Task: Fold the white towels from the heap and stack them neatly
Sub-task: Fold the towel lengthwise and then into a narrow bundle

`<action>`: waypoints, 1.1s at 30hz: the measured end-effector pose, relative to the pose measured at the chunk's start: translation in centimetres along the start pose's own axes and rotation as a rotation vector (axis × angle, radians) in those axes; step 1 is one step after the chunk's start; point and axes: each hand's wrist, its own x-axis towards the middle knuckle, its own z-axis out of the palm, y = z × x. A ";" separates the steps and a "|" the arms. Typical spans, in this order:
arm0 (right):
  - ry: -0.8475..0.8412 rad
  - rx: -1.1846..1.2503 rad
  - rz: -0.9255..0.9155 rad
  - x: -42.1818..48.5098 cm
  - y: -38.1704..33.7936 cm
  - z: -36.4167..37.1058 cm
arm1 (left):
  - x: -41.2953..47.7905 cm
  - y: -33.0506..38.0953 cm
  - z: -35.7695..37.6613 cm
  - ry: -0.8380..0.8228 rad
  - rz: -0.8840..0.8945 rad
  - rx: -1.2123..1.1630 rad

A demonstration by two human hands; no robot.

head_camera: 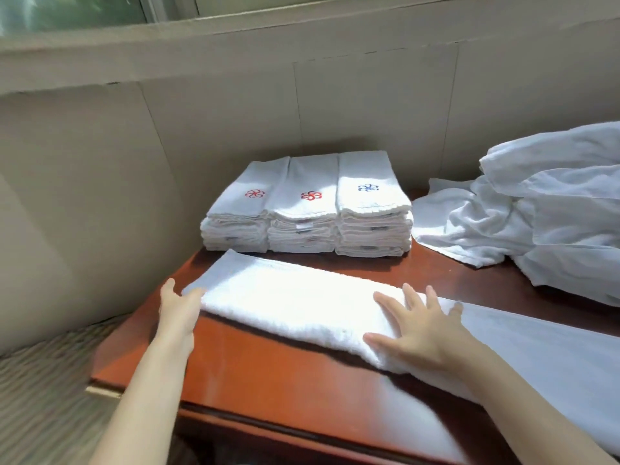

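Beige wall panels back a reddish wooden bench (268, 370) under a window. Three stacks of folded towels (305, 209) stand side by side at the rear; two top towels bear red emblems, one a blue. One loose heap (536, 213) lies to their right. One long folded towel (295, 303) lies across the front. The left grip (177, 307) touches its left end with straight fingers. The right grip (416, 330) presses flat on it, fingers spread.

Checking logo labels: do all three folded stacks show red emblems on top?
No: the right stack bears a blue emblem; the left stack and middle stack show red.
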 end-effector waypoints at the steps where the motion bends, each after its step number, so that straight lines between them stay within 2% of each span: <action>1: 0.013 -0.004 0.002 0.1 -0.2 0.1 | -0.4 0.0 0.6 -0.048 -0.022 -0.200; 2: 0.031 -0.007 0.003 0.2 -0.2 0.3 | -0.8 0.3 1.4 -0.099 -0.051 -0.294; 4: 0.071 0.000 0.003 0.3 -0.2 0.6 | -1.0 1.0 3.1 -0.154 -0.116 -0.318; 6: 0.105 0.034 -0.008 0.3 -0.2 0.7 | -1.0 1.8 4.7 -0.112 -0.168 -0.268; 8: 0.122 0.040 -0.026 0.3 0.1 0.8 | -0.7 2.4 5.9 -0.021 -0.140 -0.158; 13: 0.130 0.073 -0.014 0.1 1.6 0.4 | -2.5 6.5 7.6 0.119 0.196 0.057; 16: 0.122 0.174 -0.064 0.1 2.2 -0.3 | -6.3 9.7 9.1 0.051 0.539 0.245; 17: 0.118 0.359 -0.064 -0.1 2.4 -0.9 | -8.2 10.5 9.8 -0.032 0.651 0.283; 19: 0.151 1.047 -0.003 -0.8 3.2 -2.6 | -12.7 11.0 11.3 -0.332 0.847 0.308; 21: 0.176 1.683 0.069 -1.9 5.0 -4.1 | -17.1 10.1 12.1 -0.801 0.980 0.325; 22: 0.146 1.888 0.090 -2.6 6.1 -4.8 | -18.7 9.3 12.3 -1.062 0.981 0.322; 23: 0.099 2.021 0.124 -3.3 7.0 -5.3 | -19.7 8.6 12.2 -1.290 0.922 0.312; 24: 0.074 2.047 0.167 -4.0 7.7 -5.6 | -20.1 8.1 12.1 -1.444 0.812 0.278; 25: 0.058 1.992 0.232 -4.6 8.2 -5.6 | -20.0 7.9 12.1 -1.501 0.705 0.222; 26: 0.050 1.874 0.305 -4.9 8.7 -5.1 | -19.5 7.7 12.3 -1.448 0.648 0.168; 28: 0.077 1.548 0.376 -5.2 9.2 -4.3 | -17.9 7.4 12.9 -1.093 0.613 0.097; 30: 0.156 1.305 0.341 -5.1 9.5 -3.7 | -16.1 6.9 13.6 -0.729 0.532 0.048; 33: 0.303 1.235 0.404 -5.4 8.9 -3.6 | -14.0 5.2 14.5 -0.470 0.484 0.155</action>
